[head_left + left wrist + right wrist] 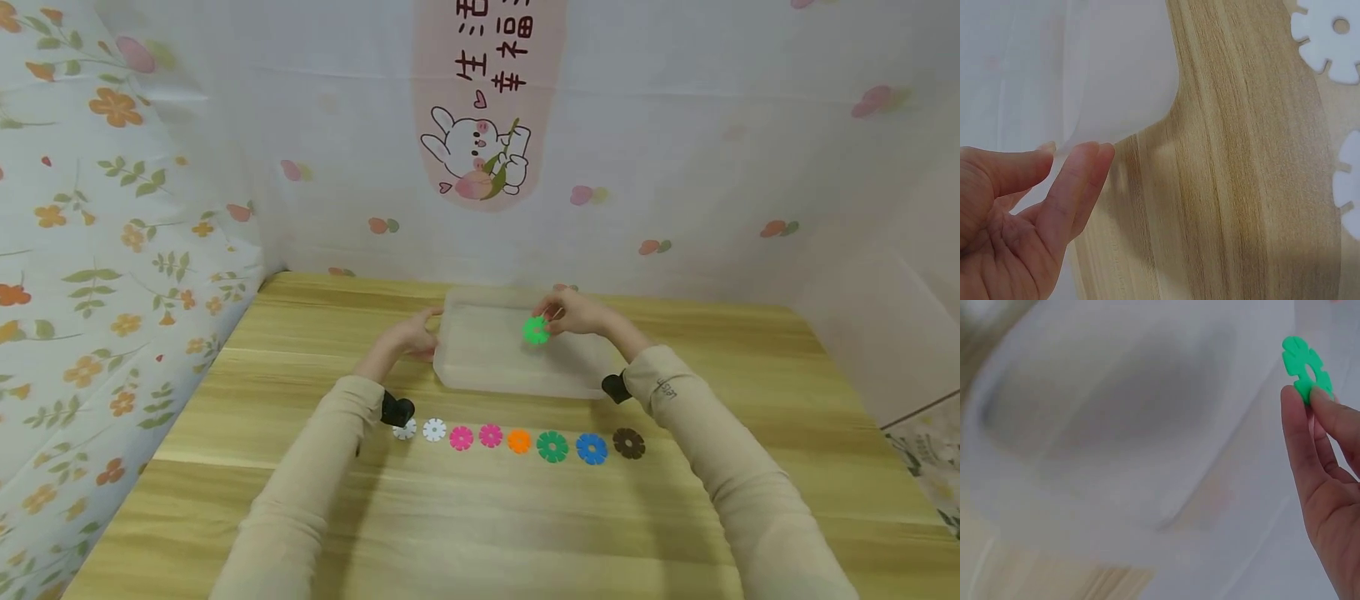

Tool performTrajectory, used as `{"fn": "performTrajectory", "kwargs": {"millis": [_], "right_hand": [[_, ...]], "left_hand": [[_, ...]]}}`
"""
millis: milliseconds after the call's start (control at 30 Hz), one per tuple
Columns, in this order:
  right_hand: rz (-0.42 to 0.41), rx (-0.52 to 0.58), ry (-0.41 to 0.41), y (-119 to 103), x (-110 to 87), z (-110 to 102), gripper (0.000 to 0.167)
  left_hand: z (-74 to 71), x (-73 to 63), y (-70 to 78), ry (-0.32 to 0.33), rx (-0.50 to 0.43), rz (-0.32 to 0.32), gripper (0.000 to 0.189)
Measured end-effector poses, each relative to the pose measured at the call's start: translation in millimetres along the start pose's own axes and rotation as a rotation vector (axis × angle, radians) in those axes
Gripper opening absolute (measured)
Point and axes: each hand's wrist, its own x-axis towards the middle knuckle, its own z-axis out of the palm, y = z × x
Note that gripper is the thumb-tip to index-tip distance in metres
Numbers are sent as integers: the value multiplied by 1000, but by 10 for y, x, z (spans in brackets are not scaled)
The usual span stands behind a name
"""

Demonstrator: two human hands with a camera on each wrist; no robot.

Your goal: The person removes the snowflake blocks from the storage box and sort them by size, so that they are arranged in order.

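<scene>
My right hand [576, 314] pinches a bright green notched plastic disc [536, 331] between thumb and fingertips, above a translucent plastic tray [480, 385]. In the right wrist view the disc [1302, 365] is tilted, with a hole at its centre. At the tray's left end, my left hand [414, 334] pinches the rim; the left wrist view shows the thumb on one side of the tray wall [1129, 81] and the fingers on the other. In front of the tray lies a row of similar discs, among them white [434, 430], orange [519, 441] and blue [592, 448] ones.
The row also has two pink discs [461, 438], a dark green disc [552, 447] and a brown disc [628, 443]. All lie on a wood-grain table [480, 525]. A printed cloth [337, 125] hangs behind it, and a flowered cloth [90, 292] at the left.
</scene>
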Motion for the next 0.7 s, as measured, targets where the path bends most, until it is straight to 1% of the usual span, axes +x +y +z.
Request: {"fn": "performTrajectory", "kwargs": {"millis": [67, 200, 300, 400, 433, 533, 567, 667, 700], "right_hand": [[15, 47, 5, 25, -65, -20, 28], [30, 104, 5, 85, -155, -49, 30], [50, 128, 4, 119, -223, -74, 31], [76, 151, -1, 150, -296, -99, 31], [82, 159, -8, 161, -313, -110, 31], [110, 174, -34, 210, -373, -133, 30], [124, 183, -45, 231, -400, -139, 30], [163, 210, -89, 322, -499, -151, 30], [182, 217, -107, 355, -537, -153, 30]], "left_hand": [[-33, 15, -7, -4, 7, 1, 69], [-112, 29, -40, -4, 23, 2, 69], [-165, 21, -56, -7, 20, -1, 69], [-219, 11, -75, -22, 7, 12, 69], [-243, 10, -88, -25, 1, 20, 70], [-292, -62, -38, -29, -10, 13, 70], [-306, -68, -34, -25, -13, 10, 70], [-340, -54, -25, 5, 2, 2, 70], [-354, -20, -55, 20, -1, 9, 70]]}}
